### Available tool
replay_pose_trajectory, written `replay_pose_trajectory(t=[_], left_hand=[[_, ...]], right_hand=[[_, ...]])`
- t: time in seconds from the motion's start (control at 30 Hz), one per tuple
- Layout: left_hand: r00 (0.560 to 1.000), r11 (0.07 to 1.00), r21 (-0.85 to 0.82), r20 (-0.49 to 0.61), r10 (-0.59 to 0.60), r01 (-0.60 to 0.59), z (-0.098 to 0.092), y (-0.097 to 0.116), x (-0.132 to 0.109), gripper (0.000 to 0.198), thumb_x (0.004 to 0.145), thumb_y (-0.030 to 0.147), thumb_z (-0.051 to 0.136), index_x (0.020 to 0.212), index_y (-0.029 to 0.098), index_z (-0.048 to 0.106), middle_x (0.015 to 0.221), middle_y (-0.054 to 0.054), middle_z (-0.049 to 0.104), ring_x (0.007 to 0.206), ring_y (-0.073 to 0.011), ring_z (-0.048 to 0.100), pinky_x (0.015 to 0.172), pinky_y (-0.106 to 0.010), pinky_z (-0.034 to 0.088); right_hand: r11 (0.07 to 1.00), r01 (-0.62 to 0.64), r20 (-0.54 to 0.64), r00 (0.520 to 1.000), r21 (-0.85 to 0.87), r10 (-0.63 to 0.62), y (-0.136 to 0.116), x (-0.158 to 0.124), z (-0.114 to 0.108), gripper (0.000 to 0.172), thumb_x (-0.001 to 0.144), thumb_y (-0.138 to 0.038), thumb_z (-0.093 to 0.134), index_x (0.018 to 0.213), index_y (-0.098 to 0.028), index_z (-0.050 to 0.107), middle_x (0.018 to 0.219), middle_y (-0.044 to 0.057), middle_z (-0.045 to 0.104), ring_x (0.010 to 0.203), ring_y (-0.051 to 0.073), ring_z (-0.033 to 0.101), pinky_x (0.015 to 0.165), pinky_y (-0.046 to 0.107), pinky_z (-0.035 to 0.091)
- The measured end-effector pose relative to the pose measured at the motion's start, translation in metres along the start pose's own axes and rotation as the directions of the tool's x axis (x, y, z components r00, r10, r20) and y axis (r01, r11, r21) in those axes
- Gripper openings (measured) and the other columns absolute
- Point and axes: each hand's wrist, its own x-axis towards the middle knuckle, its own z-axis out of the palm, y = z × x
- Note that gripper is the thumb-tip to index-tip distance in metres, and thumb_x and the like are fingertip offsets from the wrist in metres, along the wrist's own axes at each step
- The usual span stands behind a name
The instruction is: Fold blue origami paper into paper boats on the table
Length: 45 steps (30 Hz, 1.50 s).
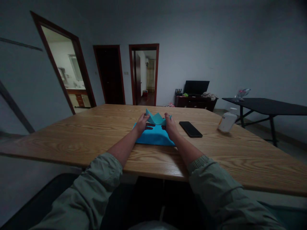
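A folded piece of light blue paper (157,118) with pointed corners is held up between both hands. My left hand (142,123) pinches its left end, and my right hand (169,124) grips the right end, thumb on top. The middle of the paper dips and rises to a peak between the hands. Beneath, a brighter blue sheet or mat (154,136) lies flat on the wooden table, with shadows of the fingers on it. Some fingertips are hidden behind the paper.
A black phone (190,129) lies on the wooden table (115,127) to the right of my right hand. Farther right stands a white bottle (227,121). A black table (268,105) and a low cabinet with a screen (196,87) are beyond.
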Motion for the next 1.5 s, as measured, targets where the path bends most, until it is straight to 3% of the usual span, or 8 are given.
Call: replay_pose_trajectory(t=[0.13, 0.3, 0.5, 0.67, 0.87, 1.1, 1.33, 1.5], left_hand=[[1.0, 1.0, 0.004, -0.006, -0.008, 0.008, -0.001, -0.001, 0.001, 0.04, 0.078, 0.055, 0.055, 0.102, 0.025, 0.045, 0.091, -0.002, 0.06, 0.066, -0.0174, 0.067, 0.056, -0.028, 0.05], [1.0, 1.0, 0.02, -0.02, -0.001, 0.001, -0.002, -0.002, 0.003, 0.038, 0.079, 0.054, 0.054, 0.101, 0.024, 0.046, 0.092, -0.002, 0.059, 0.067, -0.0168, 0.067, 0.058, -0.027, 0.05], [0.998, 0.999, 0.037, -0.068, -0.016, 0.018, -0.001, -0.005, 0.007, 0.036, 0.078, 0.052, 0.058, 0.097, 0.022, 0.05, 0.086, -0.001, 0.056, 0.065, -0.0149, 0.064, 0.058, -0.027, 0.049], [0.995, 0.992, 0.115, -0.088, 0.054, -0.044, -0.004, -0.011, 0.013, 0.036, 0.075, 0.05, 0.063, 0.091, 0.018, 0.057, 0.083, -0.003, 0.058, 0.073, -0.0145, 0.059, 0.062, -0.027, 0.051], [0.994, 0.984, 0.155, -0.042, 0.098, -0.09, -0.006, -0.017, 0.018, 0.038, 0.074, 0.049, 0.065, 0.093, 0.016, 0.059, 0.088, -0.006, 0.063, 0.077, -0.0166, 0.06, 0.064, -0.028, 0.051], [0.987, 0.974, 0.166, 0.001, 0.158, -0.156, -0.008, -0.023, 0.019, 0.038, 0.073, 0.046, 0.068, 0.095, 0.015, 0.062, 0.087, -0.006, 0.065, 0.072, -0.0142, 0.06, 0.064, -0.026, 0.05], [0.984, 0.945, 0.275, 0.065, 0.167, -0.178, -0.01, -0.021, 0.015, 0.04, 0.076, 0.046, 0.065, 0.1, 0.014, 0.063, 0.084, -0.004, 0.065, 0.069, -0.0126, 0.059, 0.061, -0.023, 0.052], [0.993, 0.952, 0.286, 0.073, 0.088, -0.105, -0.006, -0.013, 0.008, 0.044, 0.076, 0.047, 0.065, 0.102, 0.012, 0.062, 0.077, -0.002, 0.062, 0.06, -0.0112, 0.057, 0.052, -0.023, 0.052]], right_hand=[[1.0, 0.019, 0.037, 0.999, -0.019, -0.018, 0.006, 0.003, 0.0, 0.071, 0.084, -0.072, 0.021, 0.13, -0.022, 0.043, 0.095, 0.008, 0.063, 0.059, 0.013, 0.057, 0.048, 0.024, 0.045], [0.999, 0.016, 0.016, 1.0, 0.043, -0.017, 0.012, 0.006, -0.002, 0.065, 0.089, -0.061, 0.025, 0.14, -0.022, 0.036, 0.104, 0.008, 0.061, 0.066, 0.014, 0.059, 0.052, 0.024, 0.047], [0.996, 0.073, 0.025, 0.997, -0.045, -0.072, 0.013, 0.006, -0.004, 0.051, 0.086, -0.059, 0.037, 0.109, -0.019, 0.06, 0.088, 0.006, 0.06, 0.066, 0.014, 0.055, 0.052, 0.024, 0.046], [0.989, 0.145, 0.106, 0.984, 0.002, -0.144, 0.012, 0.005, -0.002, 0.046, 0.08, -0.063, 0.046, 0.084, -0.019, 0.06, 0.07, 0.0, 0.055, 0.06, 0.013, 0.049, 0.052, 0.023, 0.044], [0.982, 0.187, 0.18, 0.967, -0.028, -0.179, 0.01, 0.003, -0.001, 0.05, 0.079, -0.063, 0.047, 0.094, -0.017, 0.062, 0.072, -0.001, 0.057, 0.062, 0.011, 0.051, 0.055, 0.022, 0.044], [0.939, 0.277, 0.162, 0.955, -0.201, -0.248, 0.013, 0.001, -0.001, 0.048, 0.084, -0.06, 0.043, 0.105, -0.019, 0.06, 0.081, 0.002, 0.061, 0.069, 0.014, 0.054, 0.059, 0.024, 0.047], [0.909, 0.322, 0.217, 0.938, -0.264, -0.269, 0.017, 0.002, -0.003, 0.046, 0.084, -0.058, 0.046, 0.102, -0.017, 0.06, 0.068, -0.001, 0.058, 0.059, 0.012, 0.052, 0.054, 0.023, 0.044], [0.9, 0.318, 0.242, 0.937, -0.297, -0.251, 0.017, 0.002, -0.004, 0.044, 0.084, -0.056, 0.048, 0.098, -0.016, 0.061, 0.063, -0.001, 0.057, 0.057, 0.012, 0.052, 0.052, 0.022, 0.042]])
